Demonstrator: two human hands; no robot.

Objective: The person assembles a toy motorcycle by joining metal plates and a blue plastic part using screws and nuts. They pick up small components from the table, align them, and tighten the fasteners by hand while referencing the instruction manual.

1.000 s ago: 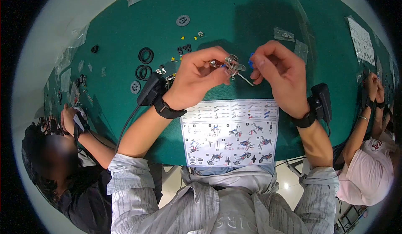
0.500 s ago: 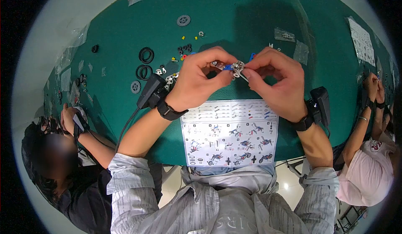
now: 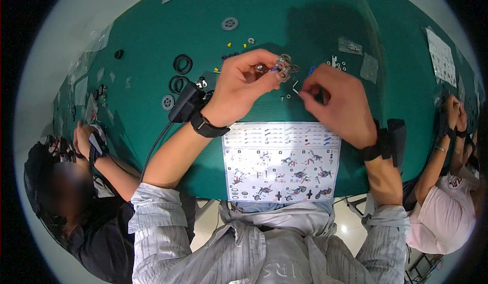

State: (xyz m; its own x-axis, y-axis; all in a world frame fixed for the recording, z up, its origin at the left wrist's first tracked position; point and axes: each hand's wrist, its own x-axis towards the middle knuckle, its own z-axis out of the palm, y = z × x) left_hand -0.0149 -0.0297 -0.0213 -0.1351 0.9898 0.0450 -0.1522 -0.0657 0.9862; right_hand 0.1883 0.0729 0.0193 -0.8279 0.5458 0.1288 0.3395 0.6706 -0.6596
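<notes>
My left hand (image 3: 243, 83) is closed on a small assembly (image 3: 286, 68) of silvery metal pieces with a blue part, its fingertips pinching the near side. To the right and apart from it, my right hand (image 3: 340, 101) holds a small bent metal key (image 3: 296, 87) between thumb and fingers. A blue piece (image 3: 311, 70) shows beside the right fingers. Between the hands, a tiny screw (image 3: 282, 98) and a small ring (image 3: 288, 96) lie on the green table. A printed instruction sheet (image 3: 282, 164) lies below both hands.
Black rubber rings (image 3: 182, 64), a grey wheel disc (image 3: 230, 24) and yellow pieces (image 3: 229, 44) lie beyond my left hand. Clear bags (image 3: 350, 46) and small white parts (image 3: 334, 62) are at the right. One person (image 3: 96, 182) sits at left, another person (image 3: 445, 202) at right.
My right hand has drawn away from the assembly to the right and down, with the bent key in it. The assembly in my left hand is now more exposed and slightly higher.
</notes>
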